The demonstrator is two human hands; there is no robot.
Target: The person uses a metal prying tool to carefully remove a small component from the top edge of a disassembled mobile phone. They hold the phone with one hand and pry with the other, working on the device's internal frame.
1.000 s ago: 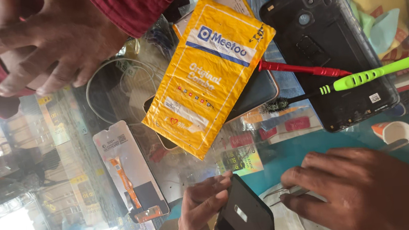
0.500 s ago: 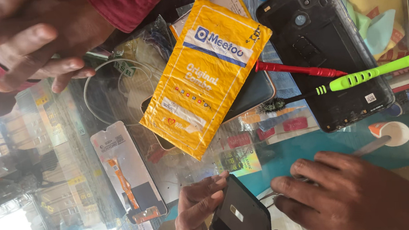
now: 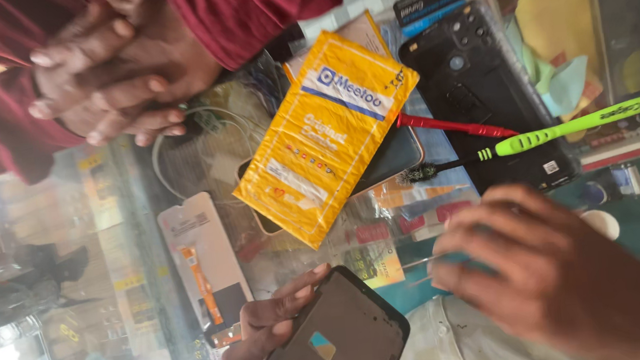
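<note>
Black phone panel [image 3: 334, 341] lay tilted in the left hand [image 3: 271, 331], fingers curled under its edge, low over the glass counter [image 3: 114, 298]. Right hand [image 3: 544, 276] hovered just beside it, fingers bent; any pinch couldn't be told.

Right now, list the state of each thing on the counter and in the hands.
left hand: holds the dark phone panel
dark phone panel: held, tilted, off the counter
right hand: blurred, grip unclear
yellow padded envelope: flat, sealed-looking
black phone back: lying flat
green toothbrush: lying across the phone back
</note>
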